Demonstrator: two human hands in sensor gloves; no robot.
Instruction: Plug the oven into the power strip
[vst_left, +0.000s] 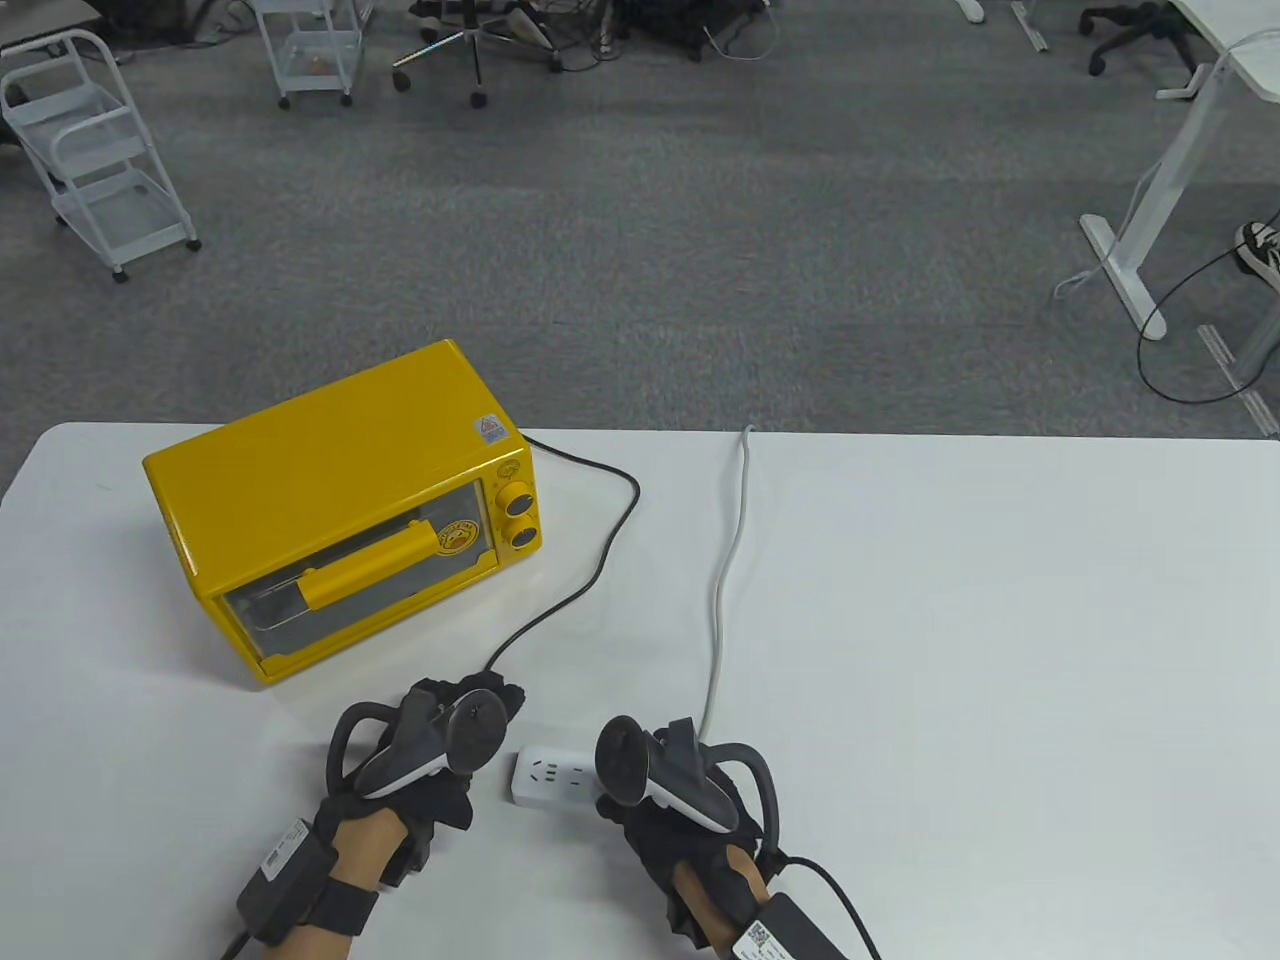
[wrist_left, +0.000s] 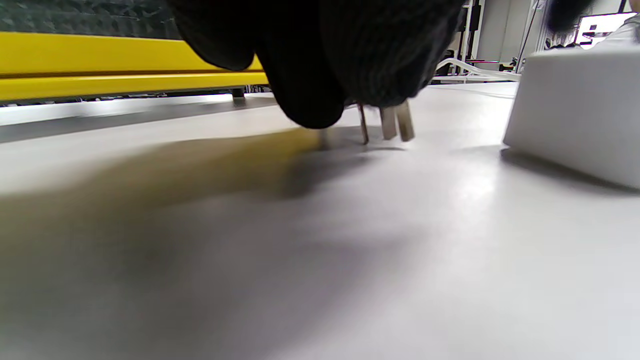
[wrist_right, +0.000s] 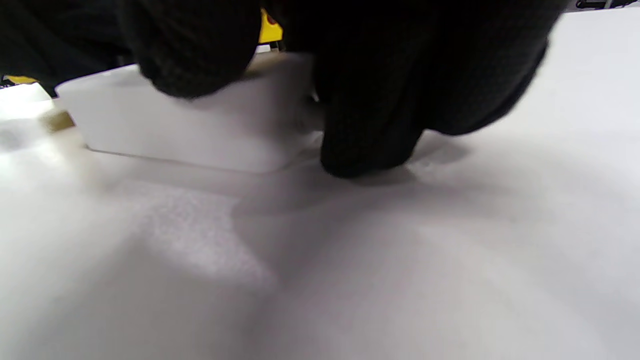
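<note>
Gripping the plug (wrist_left: 385, 117) of the oven's black cord (vst_left: 590, 570), the left hand (vst_left: 430, 750) holds it with the fingers (wrist_left: 310, 75) curled around its body, the three metal prongs pointing down at the white table (vst_left: 1000, 650) and standing just beside the power strip (vst_left: 550, 778), not yet in a socket. The right hand (vst_left: 670, 790) rests on the right end of the power strip, fingers (wrist_right: 370, 130) closed over its top and side with one fingertip down on the table, so it holds the strip in place. The strip's grey cable (vst_left: 725, 570) runs away to the far table edge. The yellow oven (vst_left: 350, 505) sits at the left of the table, just beyond the left hand, door facing the person.
</note>
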